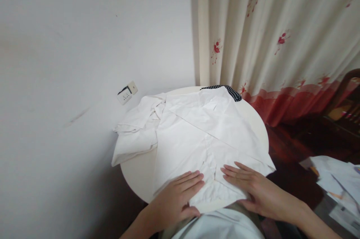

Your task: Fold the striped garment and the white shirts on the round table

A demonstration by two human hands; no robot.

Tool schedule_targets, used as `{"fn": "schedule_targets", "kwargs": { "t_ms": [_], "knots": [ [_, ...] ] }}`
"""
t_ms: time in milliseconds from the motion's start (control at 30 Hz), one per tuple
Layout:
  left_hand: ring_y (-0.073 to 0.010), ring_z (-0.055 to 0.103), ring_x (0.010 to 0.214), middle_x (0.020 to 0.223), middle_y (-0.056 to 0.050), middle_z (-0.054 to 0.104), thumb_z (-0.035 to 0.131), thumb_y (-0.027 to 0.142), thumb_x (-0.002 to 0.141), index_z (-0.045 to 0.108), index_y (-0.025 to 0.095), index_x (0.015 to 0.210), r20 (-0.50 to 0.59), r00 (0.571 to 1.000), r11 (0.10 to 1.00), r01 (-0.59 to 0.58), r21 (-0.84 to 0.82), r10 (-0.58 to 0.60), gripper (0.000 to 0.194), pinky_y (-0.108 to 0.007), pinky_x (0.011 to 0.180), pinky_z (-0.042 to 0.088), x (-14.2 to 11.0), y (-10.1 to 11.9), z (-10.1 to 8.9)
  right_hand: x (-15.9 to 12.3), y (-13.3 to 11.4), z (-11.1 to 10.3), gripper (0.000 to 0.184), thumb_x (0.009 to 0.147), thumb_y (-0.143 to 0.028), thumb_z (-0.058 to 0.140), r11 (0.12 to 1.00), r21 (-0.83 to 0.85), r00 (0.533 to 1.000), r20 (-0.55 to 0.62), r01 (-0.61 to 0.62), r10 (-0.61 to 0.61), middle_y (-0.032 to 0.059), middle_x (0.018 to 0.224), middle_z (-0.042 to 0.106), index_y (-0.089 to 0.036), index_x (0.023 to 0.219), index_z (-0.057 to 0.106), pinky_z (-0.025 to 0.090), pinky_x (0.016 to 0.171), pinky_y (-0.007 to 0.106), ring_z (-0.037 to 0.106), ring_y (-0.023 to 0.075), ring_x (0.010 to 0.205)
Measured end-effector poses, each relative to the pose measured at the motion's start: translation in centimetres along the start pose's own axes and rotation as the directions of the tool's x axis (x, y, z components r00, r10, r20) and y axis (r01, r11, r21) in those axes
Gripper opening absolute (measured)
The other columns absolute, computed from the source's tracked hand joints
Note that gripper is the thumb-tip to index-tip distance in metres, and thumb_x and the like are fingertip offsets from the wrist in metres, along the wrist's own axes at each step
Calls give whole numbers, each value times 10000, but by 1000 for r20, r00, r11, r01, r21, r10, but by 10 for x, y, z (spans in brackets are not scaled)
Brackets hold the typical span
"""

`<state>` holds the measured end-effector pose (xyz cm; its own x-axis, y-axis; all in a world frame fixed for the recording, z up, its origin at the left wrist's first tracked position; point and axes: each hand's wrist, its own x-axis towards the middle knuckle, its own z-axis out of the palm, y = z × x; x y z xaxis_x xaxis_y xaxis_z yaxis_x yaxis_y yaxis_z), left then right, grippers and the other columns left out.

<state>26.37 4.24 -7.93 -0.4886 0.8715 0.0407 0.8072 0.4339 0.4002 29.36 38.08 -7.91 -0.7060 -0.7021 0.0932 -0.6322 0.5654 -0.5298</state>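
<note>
A white garment, likely a shirt (191, 130), lies spread over a round white table (137, 184), its right corner hanging past the edge. My left hand (177, 196) rests flat on the near part of the cloth, fingers stretched out and pointing right. Opposite it, my right hand (247, 182) also lies flat on the fabric with its fingers extended to the left. Wrinkles run through the cloth between the two hands. Neither hand grips anything that I can see.
More white cloth, folded (135, 143), sits at the table's left, overhanging the edge by the wall socket (124, 96). A black-and-white striped cloth (233, 93) lies at the back. Beyond are a floral curtain (233, 25), a wooden chair (341, 89) and papers (337, 179) at right.
</note>
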Motion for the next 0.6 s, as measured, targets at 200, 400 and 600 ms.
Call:
{"fn": "schedule_targets", "kwargs": {
  "t_ms": [200, 400, 600],
  "knots": [
    [-204, 529, 1357, 1477, -35, 559, 544, 155, 927, 575, 248, 1385, -25, 1000, 1000, -15, -5, 15, 468, -340, 1163, 408, -11, 1, -8, -11, 8, -1, 559, 881, -136, 579, 999, 21, 997, -65, -47, 48, 70, 1444, 585, -284, 1420, 584, 351, 1198, 467, 532, 243, 1352],
    [-197, 657, 1112, 1196, -54, 721, 537, 209, 958, 688, 246, 1208, -165, 962, 960, 179, -215, -217, 295, -308, 994, 504, -6, 5, -2, -6, 8, 1, 299, 1020, -349, 476, 974, 193, 966, -204, -120, 160, 84, 1196, 719, -250, 1171, 715, 514, 1014, 384, 653, 242, 1145],
    [-185, 629, 756, 813, -33, 695, 519, 316, 959, 721, 188, 1019, -245, 768, 769, 446, -458, -592, 247, -282, 721, 485, 12, 1, 4, 15, 13, 11, 363, 1021, -460, 429, 876, 381, 834, -345, -295, 430, 59, 960, 733, -213, 1080, 688, 545, 826, 333, 680, 225, 897]
  ]
}}
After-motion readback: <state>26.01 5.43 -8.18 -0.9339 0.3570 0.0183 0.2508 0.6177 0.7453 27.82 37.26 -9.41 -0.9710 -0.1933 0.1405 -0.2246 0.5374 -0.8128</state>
